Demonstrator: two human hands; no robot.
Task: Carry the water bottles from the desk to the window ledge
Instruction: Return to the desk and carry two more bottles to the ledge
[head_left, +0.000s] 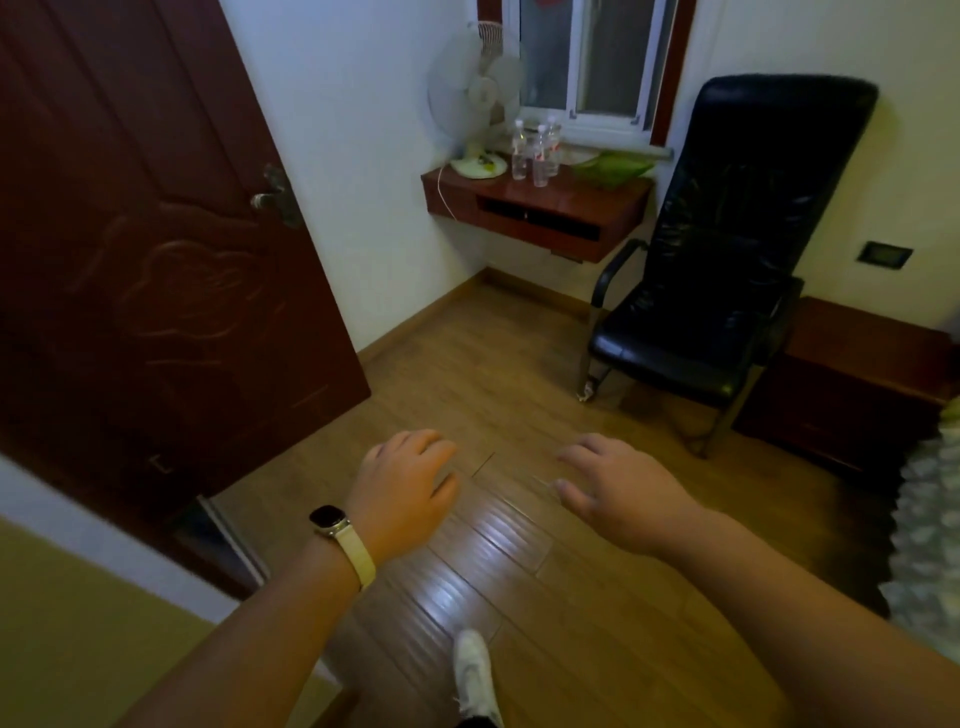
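Three clear water bottles (535, 152) with white caps stand close together on the red-brown wall-mounted desk (561, 202) at the far end of the room. Right behind them runs the window ledge (608, 145), under a white-framed window (587, 57). My left hand (405, 488), with a watch on its wrist, and my right hand (618, 488) are stretched out over the wooden floor, far from the desk. Both hands are relaxed, palms down, and hold nothing.
A white table fan (480, 104) stands on the desk's left end; something green (613, 169) lies at its right. A black office chair (722, 260) stands right of the desk. A dark red door (145, 249) is on the left, a low cabinet (852, 379) on the right. My shoe (472, 670) is on the floor.
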